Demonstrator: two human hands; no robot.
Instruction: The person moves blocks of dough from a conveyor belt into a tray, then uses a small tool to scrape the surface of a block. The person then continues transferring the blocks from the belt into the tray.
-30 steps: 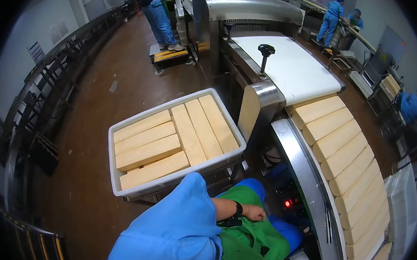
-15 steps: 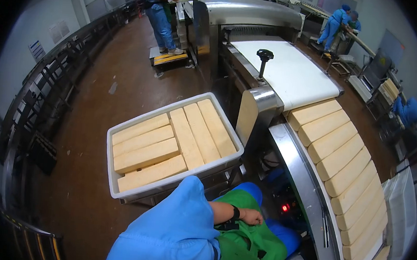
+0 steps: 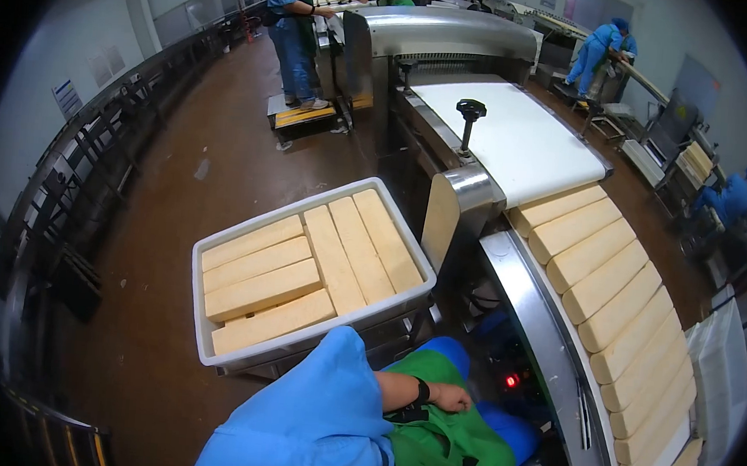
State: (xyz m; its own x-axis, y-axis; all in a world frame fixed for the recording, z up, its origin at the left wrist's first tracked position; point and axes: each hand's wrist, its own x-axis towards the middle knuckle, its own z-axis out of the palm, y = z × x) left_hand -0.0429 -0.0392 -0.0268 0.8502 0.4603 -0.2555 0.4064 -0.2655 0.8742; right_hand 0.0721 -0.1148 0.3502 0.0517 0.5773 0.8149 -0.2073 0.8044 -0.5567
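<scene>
My left hand (image 3: 450, 399) rests on the green apron (image 3: 441, 445) over my lap, fingers curled in with nothing visible in them. A dark band circles that wrist. My right hand is out of view. Just beyond my left knee and sleeve stands a white plastic crate (image 3: 198, 307) of long pale-yellow blocks (image 3: 263, 283) that look like dough or bread, some lying crosswise to the others. To my right, a row of similar pale blocks (image 3: 615, 310) lies side by side along a curved conveyor, below the white belt (image 3: 519, 139).
A metal guard rail (image 3: 529, 304) edges the curved conveyor. A black knob (image 3: 470, 110) stands beside the belt, under a steel machine hood (image 3: 452, 35). A red light (image 3: 512, 380) glows below. People in blue work farther off, one on a step platform (image 3: 304, 117).
The view has shifted slightly, so the crate appears a little lower. My left hand stays on my lap. The distant person on the platform has moved their arms.
</scene>
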